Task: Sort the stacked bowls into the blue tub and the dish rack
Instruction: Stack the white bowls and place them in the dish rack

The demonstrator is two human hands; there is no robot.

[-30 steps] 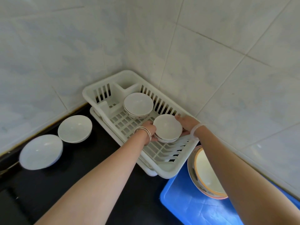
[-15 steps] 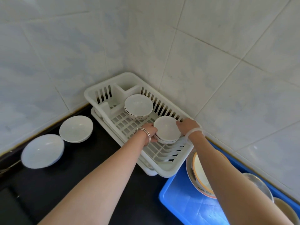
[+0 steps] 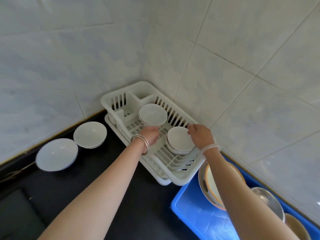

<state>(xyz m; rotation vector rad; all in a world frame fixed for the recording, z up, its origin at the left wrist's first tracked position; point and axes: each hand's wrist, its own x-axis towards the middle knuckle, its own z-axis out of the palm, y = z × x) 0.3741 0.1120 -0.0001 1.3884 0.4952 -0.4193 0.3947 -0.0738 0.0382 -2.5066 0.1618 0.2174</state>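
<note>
- Both arms are stretched out over the dark desk [image 3: 72, 196] into the tiled corner, where the white rack [image 3: 176, 177] sits on its drip tray.
- Left hand [image 3: 150, 135], bangles [image 3: 141, 144] on the wrist, is down inside the rack between the two bowl piles; fingers curled loosely, and I cannot tell whether they touch the far stack or grip anything.
- Right hand [image 3: 200, 135], pale band [image 3: 210, 147] at the wrist, is at the right rim of the near stack [image 3: 180, 141]; fingertips spread and resting at the bowl's edge, not clamped round it.
- That near stack, white bowls nested, stands upright on the rack's slatted floor, towards the wall side.
- Far stack [image 3: 152, 116], also white with a thin dark line at the rim, sits further back in the rack, just in front of the cutlery compartment.
- The two stacks are near each other but apart.
- Out on the desk, left of the rack, two wider white bowls: one [image 3: 90, 135] just beside the rack, the other [image 3: 56, 154] further left, close together, both upright.
- Bottom right, the blue tub [image 3: 195, 215] butts up against the rack's near corner.
- In the tub, an orange-rimmed dish [image 3: 210, 184] leans on edge, partly behind the right forearm; a metal bowl [image 3: 268, 200] and a brownish bowl [image 3: 294, 226] lie beyond it along the wall.
</note>
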